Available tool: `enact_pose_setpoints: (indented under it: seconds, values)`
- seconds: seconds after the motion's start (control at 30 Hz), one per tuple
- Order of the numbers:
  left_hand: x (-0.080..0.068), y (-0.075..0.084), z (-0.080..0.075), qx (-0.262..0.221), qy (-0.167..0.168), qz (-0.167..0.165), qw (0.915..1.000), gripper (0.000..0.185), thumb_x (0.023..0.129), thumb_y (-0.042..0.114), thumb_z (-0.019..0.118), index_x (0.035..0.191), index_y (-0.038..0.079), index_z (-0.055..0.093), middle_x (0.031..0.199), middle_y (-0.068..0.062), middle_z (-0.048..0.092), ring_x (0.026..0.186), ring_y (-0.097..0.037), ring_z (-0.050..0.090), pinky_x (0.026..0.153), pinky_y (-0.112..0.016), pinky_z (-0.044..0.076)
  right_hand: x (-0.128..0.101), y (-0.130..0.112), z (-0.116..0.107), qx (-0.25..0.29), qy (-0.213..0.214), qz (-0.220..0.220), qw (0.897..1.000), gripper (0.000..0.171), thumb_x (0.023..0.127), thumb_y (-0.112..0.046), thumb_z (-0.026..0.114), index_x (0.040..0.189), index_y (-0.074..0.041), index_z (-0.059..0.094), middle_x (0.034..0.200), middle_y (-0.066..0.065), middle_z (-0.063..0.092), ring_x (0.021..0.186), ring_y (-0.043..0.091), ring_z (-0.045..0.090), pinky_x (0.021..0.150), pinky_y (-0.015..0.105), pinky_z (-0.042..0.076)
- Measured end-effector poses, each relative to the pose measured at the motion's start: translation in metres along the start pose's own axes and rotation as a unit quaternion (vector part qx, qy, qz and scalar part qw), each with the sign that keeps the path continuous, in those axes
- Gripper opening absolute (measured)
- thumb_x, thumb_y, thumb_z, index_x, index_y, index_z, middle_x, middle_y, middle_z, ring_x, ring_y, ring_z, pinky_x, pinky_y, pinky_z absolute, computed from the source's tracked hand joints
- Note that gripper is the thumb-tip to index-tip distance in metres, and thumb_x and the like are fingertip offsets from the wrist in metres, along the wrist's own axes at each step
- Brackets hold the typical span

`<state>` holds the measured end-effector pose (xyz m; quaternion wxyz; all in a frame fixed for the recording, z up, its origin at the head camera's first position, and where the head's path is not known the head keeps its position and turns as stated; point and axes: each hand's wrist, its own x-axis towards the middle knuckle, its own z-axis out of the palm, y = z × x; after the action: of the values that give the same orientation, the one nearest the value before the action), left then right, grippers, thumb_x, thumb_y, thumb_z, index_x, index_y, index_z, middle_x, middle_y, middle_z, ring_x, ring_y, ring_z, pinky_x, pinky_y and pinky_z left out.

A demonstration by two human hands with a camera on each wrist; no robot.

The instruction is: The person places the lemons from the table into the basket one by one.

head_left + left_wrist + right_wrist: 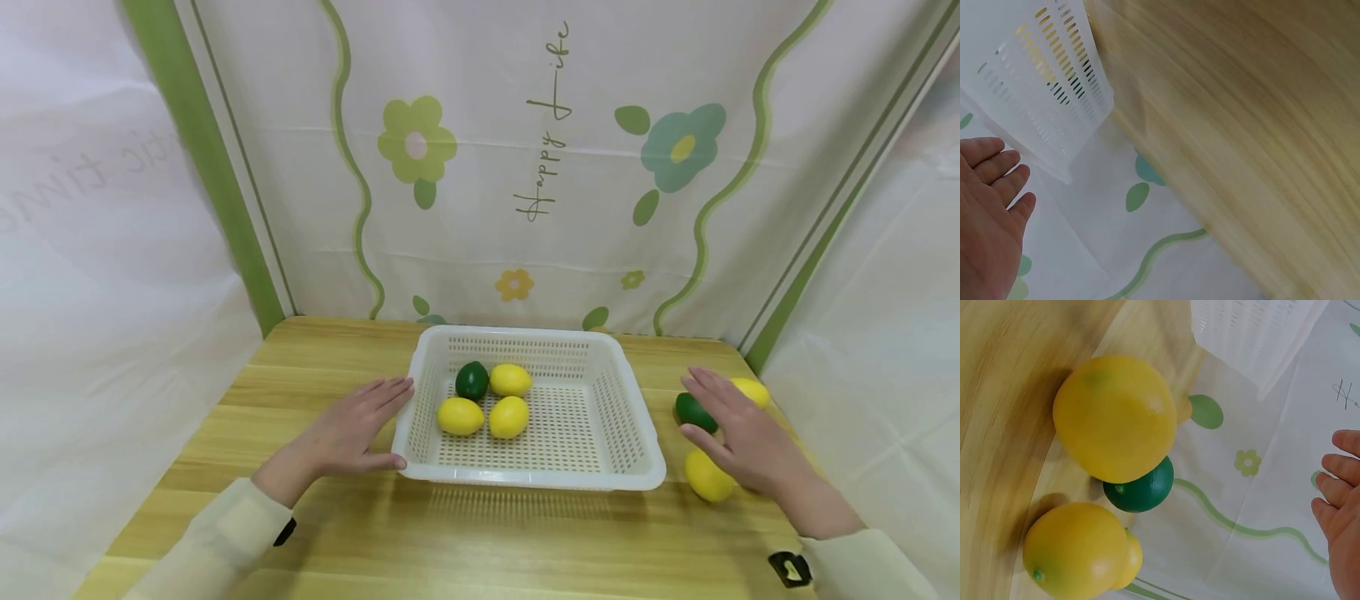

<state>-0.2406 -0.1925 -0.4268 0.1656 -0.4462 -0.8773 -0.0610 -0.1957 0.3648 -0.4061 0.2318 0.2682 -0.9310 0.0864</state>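
Note:
A white slotted basket (pixel 633 433) stands at the middle of the wooden table and holds a green lime (pixel 472 380) and three yellow lemons (pixel 509 416). My left hand (pixel 352 425) lies flat on the table against the basket's left side, fingers straight, holding nothing. My right hand (pixel 738 433) hovers with straight fingers over loose fruit to the right of the basket: a green lime (pixel 692 411) and yellow lemons (pixel 707 477). In the right wrist view three lemons (pixel 1115 419) and the lime (pixel 1141 487) lie close together, with my right hand's fingers (pixel 1341 487) clear of them.
Printed cloth walls close in the table at the back and on both sides. The table's right edge runs just beyond the loose fruit. Bare wood (pixel 480 542) lies in front of the basket. The basket's wall (pixel 1054 81) shows in the left wrist view above my left hand (pixel 991 219).

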Motion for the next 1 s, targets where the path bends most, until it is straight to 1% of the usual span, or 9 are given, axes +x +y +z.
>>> enact_pose_setpoints:
  seconds: [0.1,0.2,0.37,0.47,0.53,0.6,0.73,0.83,1.0]
  values:
    - [-0.001,0.001,0.001,-0.001,-0.005,-0.005,1.0,0.095,0.088,0.073,0.044,0.142,-0.006,0.044,0.147,-0.02,0.042,0.134,-0.035,0.04,0.109,-0.05,0.034,-0.004,0.004,-0.002,-0.002,0.003,0.008,1.0,0.066,0.094,-0.033,0.064,0.147,-0.003,0.04,0.151,0.02,0.036,0.138,0.036,0.032,0.116,0.025,0.009]
    - [-0.002,0.002,0.002,-0.007,-0.009,-0.013,0.9999,0.095,0.087,0.072,0.048,0.143,-0.004,0.043,0.148,-0.018,0.041,0.135,-0.035,0.039,0.109,-0.05,0.033,-0.007,0.007,-0.003,-0.001,0.008,0.012,1.0,0.066,0.095,-0.033,0.063,0.148,-0.003,0.039,0.149,0.021,0.037,0.138,0.036,0.032,0.117,0.031,0.01]
    - [-0.003,0.003,0.005,-0.009,-0.011,-0.02,0.9997,0.095,0.086,0.07,0.051,0.145,-0.004,0.041,0.15,-0.018,0.039,0.136,-0.033,0.038,0.11,-0.048,0.032,-0.012,0.01,-0.004,0.005,0.012,0.02,1.0,0.066,0.095,-0.032,0.063,0.149,-0.003,0.037,0.149,0.023,0.037,0.137,0.038,0.032,0.118,0.036,0.011]
    - [-0.004,0.002,0.007,-0.011,-0.007,-0.019,0.9997,0.095,0.087,0.07,0.051,0.144,-0.005,0.04,0.15,-0.018,0.039,0.136,-0.034,0.038,0.11,-0.048,0.032,-0.013,0.011,-0.004,0.008,0.004,0.036,0.999,0.067,0.095,-0.031,0.063,0.149,-0.003,0.035,0.15,0.024,0.034,0.137,0.041,0.031,0.118,0.04,0.012]
    - [-0.004,0.002,0.008,-0.014,-0.002,-0.016,0.9998,0.094,0.087,0.07,0.05,0.144,-0.005,0.041,0.149,-0.019,0.039,0.136,-0.034,0.038,0.11,-0.048,0.033,-0.015,0.011,-0.005,0.01,-0.005,0.054,0.999,0.069,0.095,-0.031,0.063,0.15,-0.003,0.033,0.151,0.024,0.033,0.136,0.043,0.031,0.117,0.045,0.014]
    - [-0.004,0.002,0.008,-0.015,0.003,-0.013,0.9998,0.095,0.088,0.07,0.049,0.144,-0.005,0.041,0.149,-0.019,0.039,0.136,-0.034,0.039,0.109,-0.049,0.033,-0.016,0.01,-0.005,0.01,-0.013,0.071,0.997,0.07,0.095,-0.031,0.063,0.15,-0.002,0.033,0.15,0.025,0.033,0.133,0.046,0.034,0.116,0.05,0.017]
    - [-0.005,0.002,0.009,-0.018,0.006,-0.012,0.9998,0.095,0.088,0.071,0.048,0.144,-0.006,0.041,0.149,-0.019,0.039,0.135,-0.034,0.039,0.109,-0.049,0.034,-0.018,0.011,-0.004,0.008,-0.017,0.089,0.996,0.07,0.093,-0.032,0.066,0.147,0.001,0.037,0.144,0.028,0.04,0.124,0.051,0.041,0.106,0.061,0.029]
    - [-0.005,0.002,0.009,-0.023,0.005,-0.013,0.9996,0.095,0.088,0.07,0.049,0.144,-0.006,0.041,0.149,-0.019,0.039,0.136,-0.034,0.039,0.109,-0.049,0.033,-0.02,0.014,-0.002,0.006,-0.011,0.089,0.996,0.068,0.091,-0.032,0.068,0.142,0.004,0.042,0.138,0.03,0.046,0.117,0.052,0.046,0.098,0.064,0.035]
    - [-0.005,0.002,0.01,-0.025,0.005,-0.015,0.9996,0.095,0.088,0.07,0.049,0.144,-0.005,0.041,0.15,-0.019,0.039,0.136,-0.033,0.038,0.11,-0.049,0.033,-0.024,0.017,0.002,0.005,-0.015,0.099,0.995,0.066,0.088,-0.034,0.072,0.135,0.007,0.047,0.132,0.031,0.05,0.114,0.052,0.047,0.09,0.066,0.039]
